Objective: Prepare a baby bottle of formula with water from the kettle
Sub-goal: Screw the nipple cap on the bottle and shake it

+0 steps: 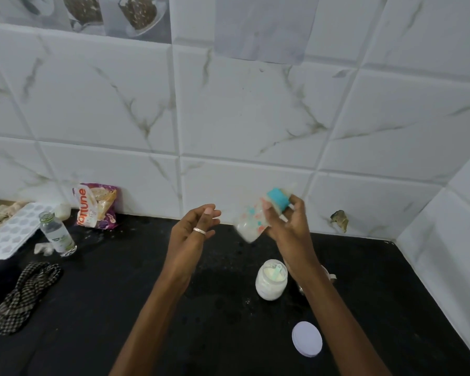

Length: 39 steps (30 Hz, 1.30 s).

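- Head view, 5 o'clock, nearest: the lid [307,339] lies off on the counter [120,294], leaving the powder reachable.
- Jar [271,283] stands open beside the right forearm, scoop [276,270] inside.
- Left hand [193,232], centre, hovers released, fingers loosely spread, holding nothing.
- Right hand [285,226], at its 3 o'clock, grasps the capped bottle [251,223], tilted and blurred; probably shaking to mix.

A purple packet [97,206] leans against the tiled wall [242,118] on a black counter [120,280]. Left of the packet stand a small clear bottle [57,234] and a white mould tray [11,232]. A checked cloth [22,297] lies in front of the tray, further from the packet.
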Tool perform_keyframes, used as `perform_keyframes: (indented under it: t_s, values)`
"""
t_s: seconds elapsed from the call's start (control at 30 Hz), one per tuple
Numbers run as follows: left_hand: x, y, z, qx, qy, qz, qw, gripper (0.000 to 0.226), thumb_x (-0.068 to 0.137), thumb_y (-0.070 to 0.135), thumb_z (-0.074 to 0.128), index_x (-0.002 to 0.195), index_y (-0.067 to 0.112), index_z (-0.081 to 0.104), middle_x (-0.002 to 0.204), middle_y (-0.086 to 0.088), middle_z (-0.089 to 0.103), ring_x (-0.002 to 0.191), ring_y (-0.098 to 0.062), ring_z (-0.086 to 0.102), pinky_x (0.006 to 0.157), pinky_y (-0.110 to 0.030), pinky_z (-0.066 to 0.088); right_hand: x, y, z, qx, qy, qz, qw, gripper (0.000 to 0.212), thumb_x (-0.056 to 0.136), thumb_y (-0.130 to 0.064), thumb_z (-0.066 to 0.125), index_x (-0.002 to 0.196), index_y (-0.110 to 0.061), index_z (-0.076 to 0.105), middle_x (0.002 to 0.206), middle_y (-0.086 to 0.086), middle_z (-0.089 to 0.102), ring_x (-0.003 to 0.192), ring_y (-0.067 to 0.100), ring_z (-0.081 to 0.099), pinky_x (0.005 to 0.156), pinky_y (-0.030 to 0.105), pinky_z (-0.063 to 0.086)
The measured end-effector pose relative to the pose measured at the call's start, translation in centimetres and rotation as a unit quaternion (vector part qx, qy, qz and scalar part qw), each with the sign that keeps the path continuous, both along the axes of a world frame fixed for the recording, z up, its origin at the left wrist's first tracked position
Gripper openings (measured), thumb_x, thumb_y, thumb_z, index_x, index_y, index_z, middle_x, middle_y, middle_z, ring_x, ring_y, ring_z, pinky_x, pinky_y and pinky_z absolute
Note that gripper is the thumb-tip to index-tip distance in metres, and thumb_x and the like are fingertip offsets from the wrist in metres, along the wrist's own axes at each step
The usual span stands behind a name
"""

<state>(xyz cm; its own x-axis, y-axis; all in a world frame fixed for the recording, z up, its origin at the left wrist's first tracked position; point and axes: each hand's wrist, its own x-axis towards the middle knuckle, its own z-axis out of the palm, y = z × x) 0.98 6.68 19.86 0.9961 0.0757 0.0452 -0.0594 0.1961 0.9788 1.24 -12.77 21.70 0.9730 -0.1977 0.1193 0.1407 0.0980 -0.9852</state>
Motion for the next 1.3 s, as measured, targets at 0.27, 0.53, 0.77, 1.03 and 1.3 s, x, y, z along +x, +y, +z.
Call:
perform_keyframes:
  t_s: [0.27, 0.53, 0.77, 1.03, 1.3]
  values:
    - [0.4, 0.2, 0.0, 0.004, -0.002, 0.003, 1.000, 0.042, 0.088, 0.048, 0.061, 0.120, 0.023, 0.071, 0.114, 0.005, 0.078, 0.110, -0.013, 0.073, 0.098, -0.034, 0.056, 0.0, 0.0, 0.2, -0.018, -0.023, -0.004, 1.000, 0.047, 0.086, -0.039, 0.072, 0.127, -0.033, 0.049, 0.131, -0.002, 0.065, 0.111, 0.008, 0.072, 0.091, 0.035, 0.062]
    - [0.6, 0.1, 0.0, 0.000, 0.003, 0.003, 1.000, 0.044, 0.086, 0.049, 0.061, 0.120, 0.022, 0.071, 0.114, 0.005, 0.078, 0.111, -0.013, 0.073, 0.097, -0.032, 0.056, 0.3, -0.2, -0.1, -0.006, -0.010, -0.015, 1.000, 0.054, 0.087, -0.039, 0.072, 0.133, -0.026, 0.046, 0.132, -0.001, 0.064, 0.112, 0.011, 0.072, 0.094, 0.042, 0.061]
    - [0.7, 0.1, -0.1, -0.004, 0.003, 0.004, 1.000, 0.044, 0.086, 0.048, 0.062, 0.119, 0.022, 0.072, 0.114, 0.005, 0.079, 0.111, -0.014, 0.073, 0.097, -0.033, 0.056, 0.9, -0.6, 0.0, 0.032, -0.011, -0.018, 0.999, 0.044, 0.086, -0.040, 0.071, 0.123, -0.032, 0.049, 0.127, -0.004, 0.067, 0.109, 0.010, 0.073, 0.089, 0.039, 0.063]
    - [0.8, 0.3, -0.1, -0.010, 0.001, 0.009, 1.000, 0.042, 0.086, 0.048, 0.063, 0.118, 0.022, 0.072, 0.113, 0.004, 0.079, 0.110, -0.014, 0.074, 0.096, -0.033, 0.056, 1.1, -1.1, 0.2, 0.036, -0.019, -0.046, 0.998, 0.051, 0.084, -0.043, 0.072, 0.127, -0.030, 0.048, 0.132, -0.001, 0.065, 0.112, 0.013, 0.072, 0.091, 0.040, 0.062]
    - [0.8, 0.1, 0.1, -0.008, -0.001, 0.006, 1.000, 0.039, 0.089, 0.045, 0.062, 0.118, 0.022, 0.072, 0.114, 0.004, 0.079, 0.110, -0.014, 0.073, 0.096, -0.033, 0.056, 0.9, -1.3, 0.4, 0.021, -0.035, -0.039, 0.998, 0.048, 0.083, -0.044, 0.073, 0.124, -0.033, 0.050, 0.130, -0.001, 0.066, 0.115, 0.015, 0.072, 0.092, 0.041, 0.061]
